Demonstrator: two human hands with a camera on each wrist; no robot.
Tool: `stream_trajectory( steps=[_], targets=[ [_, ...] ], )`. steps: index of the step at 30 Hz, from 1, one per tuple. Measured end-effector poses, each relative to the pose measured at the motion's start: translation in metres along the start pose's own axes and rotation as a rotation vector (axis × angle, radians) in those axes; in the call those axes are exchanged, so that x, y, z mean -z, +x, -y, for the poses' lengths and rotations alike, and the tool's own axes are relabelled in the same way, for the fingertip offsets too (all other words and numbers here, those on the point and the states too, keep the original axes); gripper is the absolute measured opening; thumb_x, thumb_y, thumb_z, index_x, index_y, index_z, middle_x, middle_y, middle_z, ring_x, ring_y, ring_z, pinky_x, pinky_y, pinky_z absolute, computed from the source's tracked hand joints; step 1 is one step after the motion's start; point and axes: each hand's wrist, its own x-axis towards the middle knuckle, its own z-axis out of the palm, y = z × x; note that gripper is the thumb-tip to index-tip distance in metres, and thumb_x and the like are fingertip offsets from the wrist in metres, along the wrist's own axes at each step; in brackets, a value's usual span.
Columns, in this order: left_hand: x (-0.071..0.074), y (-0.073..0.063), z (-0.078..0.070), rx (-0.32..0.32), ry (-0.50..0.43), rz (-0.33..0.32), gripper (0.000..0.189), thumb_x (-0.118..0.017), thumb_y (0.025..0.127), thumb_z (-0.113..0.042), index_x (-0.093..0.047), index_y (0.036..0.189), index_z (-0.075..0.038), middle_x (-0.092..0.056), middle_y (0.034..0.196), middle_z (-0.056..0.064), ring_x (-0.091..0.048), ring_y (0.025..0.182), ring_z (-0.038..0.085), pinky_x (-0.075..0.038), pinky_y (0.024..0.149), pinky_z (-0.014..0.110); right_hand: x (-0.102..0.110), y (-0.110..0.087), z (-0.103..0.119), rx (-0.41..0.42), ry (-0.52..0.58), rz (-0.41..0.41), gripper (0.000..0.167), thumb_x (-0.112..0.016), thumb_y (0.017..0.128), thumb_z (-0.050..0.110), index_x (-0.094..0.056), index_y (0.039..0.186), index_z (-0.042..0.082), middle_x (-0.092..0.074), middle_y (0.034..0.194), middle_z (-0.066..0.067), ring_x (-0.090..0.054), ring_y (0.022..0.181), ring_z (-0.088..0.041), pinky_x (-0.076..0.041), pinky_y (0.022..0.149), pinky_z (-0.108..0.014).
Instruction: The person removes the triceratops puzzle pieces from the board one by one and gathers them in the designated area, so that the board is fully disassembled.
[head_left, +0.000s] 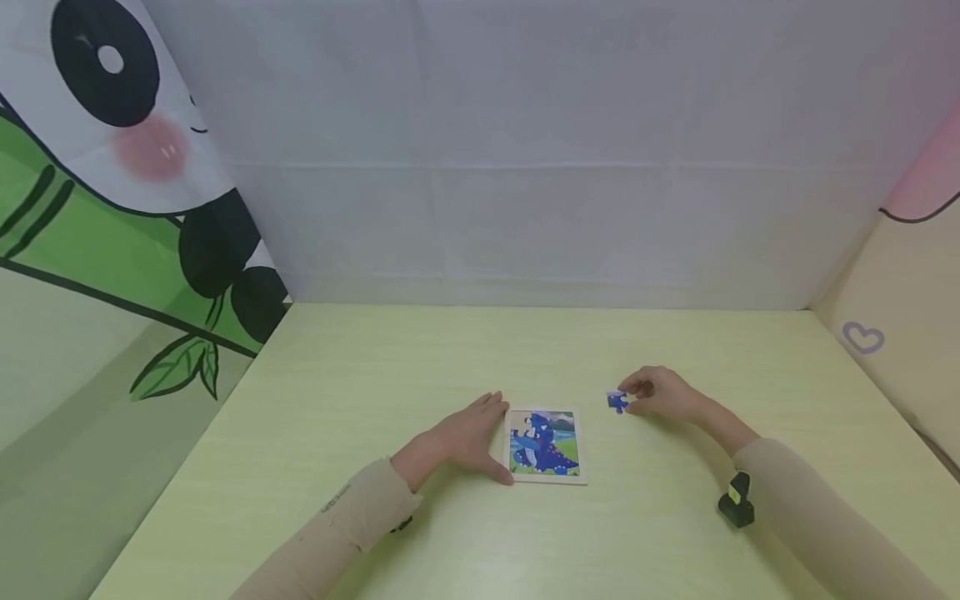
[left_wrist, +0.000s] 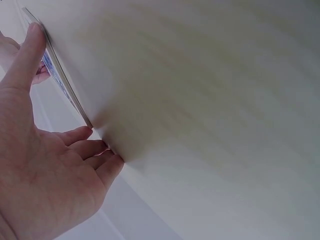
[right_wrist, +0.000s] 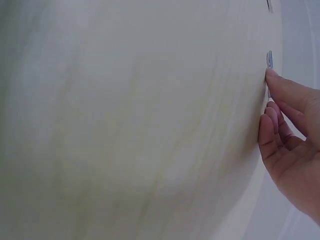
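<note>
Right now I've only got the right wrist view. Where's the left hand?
Observer: In the head view, the left hand is at the left edge of the puzzle board.
Operator: Copy. What's printed on that board?
Observer: Mainly a blue dinosaur.
Operator: And the puzzle piece in the right hand, is it over the board?
Observer: No, it's to the right of the board, with bare table showing between them.
</note>
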Motion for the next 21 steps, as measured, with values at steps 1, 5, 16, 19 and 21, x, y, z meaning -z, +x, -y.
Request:
stream_trajectory(
  steps=[1,5,16,19,21],
  targets=[
    [0.000,0.000,0.000,0.000,0.000,-0.001,0.111,-0.073,0.060,-0.060,-0.023,0.143,-0.005,-0.015,0.150,0.013,-0.011,0.138,0.026,-0.020,0.111,0.040,0.000,0.000,0.000,0.000,0.002,0.001,0.030,-0.071,0.076,0.006,-0.062,0.103,-0.005,-0.062,0.095,-0.010,-0.056,0.085,-0.022,-0.050,0.073,-0.030],
    [0.001,0.000,0.000,-0.003,-0.007,0.000,0.110,-0.074,0.061,-0.059,-0.024,0.142,-0.004,-0.015,0.150,0.013,-0.011,0.138,0.027,-0.021,0.110,0.041,0.002,-0.001,0.002,-0.001,0.010,0.006,0.031,-0.071,0.076,0.006,-0.062,0.103,-0.005,-0.061,0.095,-0.009,-0.055,0.085,-0.021,-0.050,0.072,-0.027],
    [0.000,0.001,0.000,-0.004,-0.003,0.010,0.111,-0.073,0.061,-0.061,-0.022,0.143,-0.005,-0.013,0.151,0.012,-0.009,0.138,0.025,-0.019,0.111,0.039,0.001,0.003,0.011,-0.008,-0.013,-0.028,0.032,-0.072,0.075,0.008,-0.062,0.103,-0.003,-0.060,0.090,-0.007,-0.052,0.082,-0.019,-0.047,0.069,-0.025],
    [0.000,0.001,0.000,-0.002,0.000,0.011,0.112,-0.073,0.061,-0.061,-0.022,0.143,-0.005,-0.014,0.151,0.012,-0.010,0.138,0.025,-0.019,0.111,0.039,-0.003,0.008,0.023,0.028,-0.001,-0.030,0.032,-0.072,0.075,0.008,-0.062,0.103,-0.004,-0.059,0.086,-0.007,-0.051,0.078,-0.019,-0.047,0.063,-0.024],
    [0.001,0.001,0.000,-0.001,0.001,0.011,0.112,-0.073,0.061,-0.061,-0.022,0.143,-0.005,-0.014,0.151,0.012,-0.010,0.138,0.025,-0.019,0.111,0.039,-0.008,0.010,0.031,0.059,0.004,-0.023,0.031,-0.072,0.075,0.008,-0.063,0.103,-0.004,-0.058,0.085,-0.008,-0.051,0.076,-0.017,-0.047,0.061,-0.023]
  ],
)
